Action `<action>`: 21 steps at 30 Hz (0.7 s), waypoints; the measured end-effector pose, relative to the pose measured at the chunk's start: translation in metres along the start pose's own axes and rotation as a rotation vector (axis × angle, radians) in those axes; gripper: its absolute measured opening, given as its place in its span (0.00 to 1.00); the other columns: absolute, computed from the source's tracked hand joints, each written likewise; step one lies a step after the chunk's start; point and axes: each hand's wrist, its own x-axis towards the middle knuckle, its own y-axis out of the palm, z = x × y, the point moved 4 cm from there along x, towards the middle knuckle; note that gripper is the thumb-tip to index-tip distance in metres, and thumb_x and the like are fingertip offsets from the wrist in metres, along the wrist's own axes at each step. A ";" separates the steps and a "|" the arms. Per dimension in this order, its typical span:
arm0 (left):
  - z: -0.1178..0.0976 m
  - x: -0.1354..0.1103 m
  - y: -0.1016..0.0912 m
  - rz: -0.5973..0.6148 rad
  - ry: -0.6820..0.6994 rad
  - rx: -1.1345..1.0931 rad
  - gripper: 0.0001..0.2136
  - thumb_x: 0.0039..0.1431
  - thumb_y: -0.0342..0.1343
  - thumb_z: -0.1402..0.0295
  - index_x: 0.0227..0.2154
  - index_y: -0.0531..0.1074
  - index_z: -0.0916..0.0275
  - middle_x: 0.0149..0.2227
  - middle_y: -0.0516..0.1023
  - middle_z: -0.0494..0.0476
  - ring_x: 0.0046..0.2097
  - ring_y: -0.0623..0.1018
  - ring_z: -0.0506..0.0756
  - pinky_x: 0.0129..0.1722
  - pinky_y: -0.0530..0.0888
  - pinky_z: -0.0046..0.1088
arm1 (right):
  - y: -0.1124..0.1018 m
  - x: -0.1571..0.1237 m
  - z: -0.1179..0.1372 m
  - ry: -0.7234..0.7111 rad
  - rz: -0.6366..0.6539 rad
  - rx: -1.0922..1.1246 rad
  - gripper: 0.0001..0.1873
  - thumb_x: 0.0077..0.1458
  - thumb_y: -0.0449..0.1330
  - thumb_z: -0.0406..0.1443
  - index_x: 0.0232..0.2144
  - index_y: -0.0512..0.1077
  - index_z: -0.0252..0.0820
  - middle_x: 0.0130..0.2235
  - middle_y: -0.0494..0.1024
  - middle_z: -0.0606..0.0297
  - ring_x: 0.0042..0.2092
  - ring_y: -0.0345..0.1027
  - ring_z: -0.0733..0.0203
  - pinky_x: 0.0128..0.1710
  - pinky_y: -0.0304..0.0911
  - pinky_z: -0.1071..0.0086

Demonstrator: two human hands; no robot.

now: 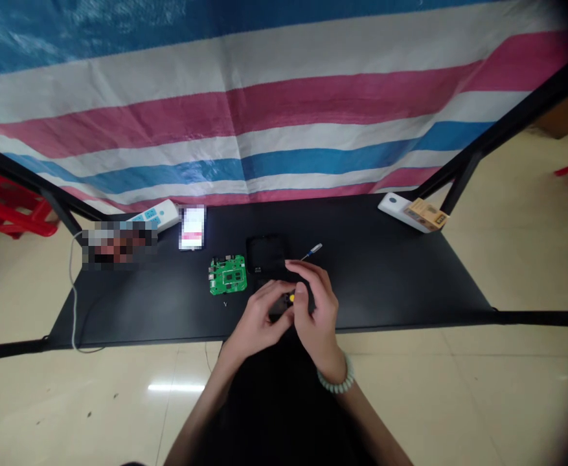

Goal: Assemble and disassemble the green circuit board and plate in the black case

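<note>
Near the front edge of the black table, my left hand (pixel 267 317) and my right hand (pixel 317 309) meet, fingers curled, around a small dark piece with a yellow spot (pixel 292 298). Its kind is unclear, as the fingers hide most of it. Just beyond my fingers sits a black plastic casing half (pixel 265 254), shaped like a shallow square tray. To its left lies a green circuit board (pixel 228 276) with ports along one edge. A small screwdriver (pixel 313 251) with a clear and blue handle rests beyond my right hand. Tiny screws (pixel 225 303) lie below the board.
A lit phone (pixel 193 228) and a white power strip (pixel 164 215) stand at the back left, beside a blurred patch. A white box-like item with an orange-brown label (pixel 412 212) is at the back right. Striped sheeting (pixel 245 116) hangs behind the table (pixel 390 285).
</note>
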 end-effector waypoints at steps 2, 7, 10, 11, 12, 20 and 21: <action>0.001 -0.001 -0.003 -0.015 -0.028 0.006 0.06 0.70 0.57 0.70 0.48 0.73 0.58 0.48 0.79 0.57 0.49 0.78 0.56 0.52 0.72 0.33 | 0.001 0.001 -0.002 0.011 0.015 0.009 0.17 0.73 0.52 0.35 0.58 0.74 0.54 0.56 0.78 0.60 0.59 0.71 0.49 0.61 0.68 0.46; 0.012 0.000 0.001 -0.196 -0.113 0.041 0.09 0.64 0.64 0.68 0.37 0.67 0.58 0.36 0.76 0.51 0.37 0.75 0.53 0.39 0.71 0.28 | 0.008 -0.001 0.001 0.030 0.091 0.093 0.18 0.73 0.51 0.36 0.58 0.74 0.55 0.58 0.77 0.60 0.60 0.71 0.49 0.61 0.70 0.46; 0.009 -0.001 0.005 -0.170 -0.097 0.069 0.09 0.64 0.62 0.71 0.44 0.70 0.57 0.42 0.79 0.53 0.42 0.78 0.55 0.44 0.73 0.31 | 0.007 -0.001 0.000 0.050 0.083 0.132 0.19 0.73 0.51 0.36 0.61 0.72 0.55 0.61 0.75 0.59 0.63 0.70 0.49 0.63 0.69 0.45; 0.006 -0.003 0.006 -0.128 -0.072 0.084 0.10 0.65 0.61 0.72 0.47 0.71 0.57 0.45 0.80 0.55 0.45 0.78 0.57 0.47 0.73 0.33 | 0.006 -0.001 0.000 0.054 0.078 0.139 0.19 0.73 0.51 0.36 0.61 0.71 0.55 0.61 0.74 0.59 0.63 0.69 0.49 0.64 0.68 0.45; 0.004 -0.005 0.006 -0.082 -0.047 0.097 0.12 0.66 0.60 0.73 0.50 0.71 0.57 0.48 0.80 0.56 0.48 0.78 0.58 0.49 0.73 0.35 | 0.006 -0.001 -0.001 0.058 0.074 0.144 0.20 0.73 0.51 0.36 0.62 0.71 0.55 0.62 0.74 0.59 0.64 0.69 0.49 0.65 0.67 0.45; 0.010 -0.010 0.005 -0.163 -0.133 0.114 0.06 0.66 0.63 0.71 0.41 0.71 0.57 0.43 0.80 0.55 0.43 0.78 0.58 0.45 0.74 0.35 | 0.007 -0.005 0.000 0.061 0.050 0.122 0.20 0.72 0.54 0.37 0.62 0.70 0.56 0.61 0.74 0.60 0.64 0.67 0.48 0.66 0.65 0.45; 0.011 -0.009 0.007 -0.185 -0.143 0.121 0.08 0.65 0.64 0.71 0.41 0.70 0.57 0.42 0.80 0.55 0.43 0.78 0.58 0.44 0.74 0.34 | 0.007 -0.005 0.000 0.064 0.038 0.105 0.20 0.72 0.54 0.37 0.62 0.70 0.56 0.61 0.75 0.60 0.64 0.67 0.48 0.65 0.65 0.45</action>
